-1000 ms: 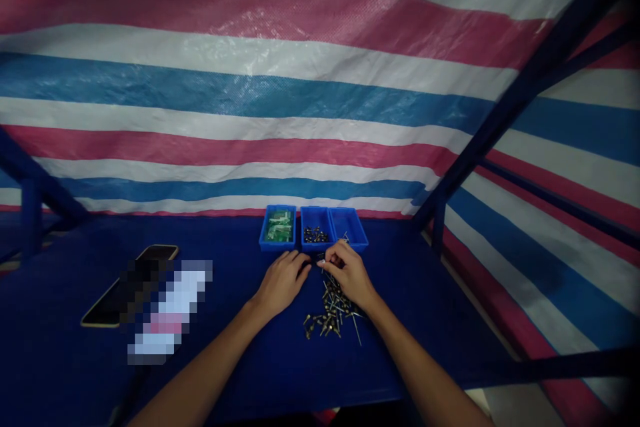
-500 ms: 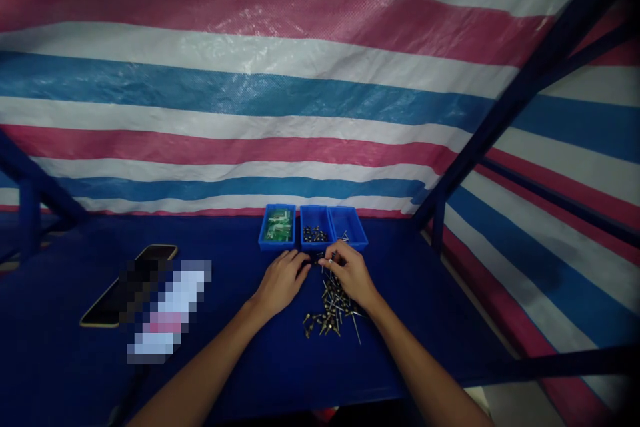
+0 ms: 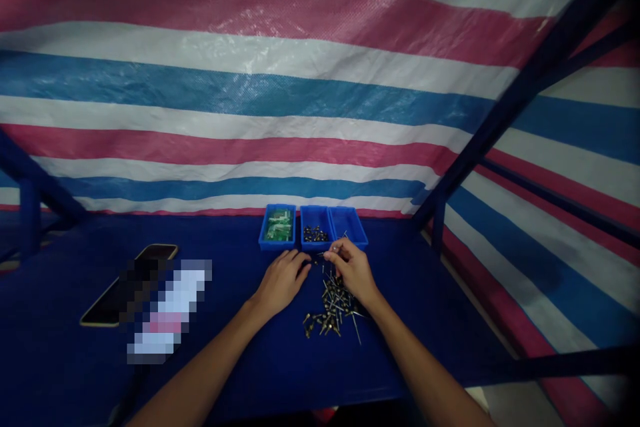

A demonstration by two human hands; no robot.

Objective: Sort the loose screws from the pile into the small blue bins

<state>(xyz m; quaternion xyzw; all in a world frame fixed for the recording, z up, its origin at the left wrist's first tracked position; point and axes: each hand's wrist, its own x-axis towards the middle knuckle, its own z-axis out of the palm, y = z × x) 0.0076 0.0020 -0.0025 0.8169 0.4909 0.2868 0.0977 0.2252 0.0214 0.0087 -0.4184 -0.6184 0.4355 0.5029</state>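
Observation:
My right hand [image 3: 354,272] is pinched above the far end of a pile of small metal pieces [image 3: 337,298], some dark and brassy, some with long thin silvery shanks. What its fingertips hold is too small to make out. My left hand [image 3: 285,280] lies palm down on the blue table, thumb apart from the fingers, with nothing visible in it. Between the hands lie a few loose small pieces [image 3: 320,257]. Just beyond stands a blue two-part bin; its left compartment [image 3: 316,215] holds brassy pieces, its right compartment [image 3: 351,219] a few thin silvery ones.
Left of the two-part bin is a blue bin [image 3: 261,240] of green-and-clear pieces. A phone [image 3: 107,297] and a blurred-out pale object [image 3: 173,310] lie on the table's left side. Blue frame bars [image 3: 480,133] and striped sheeting [image 3: 250,93] surround the table [image 3: 225,240].
My right hand has shifted slightly right, away from the left fingertips, still pinched. The left hand stays put, and the gap between the hands is wider.

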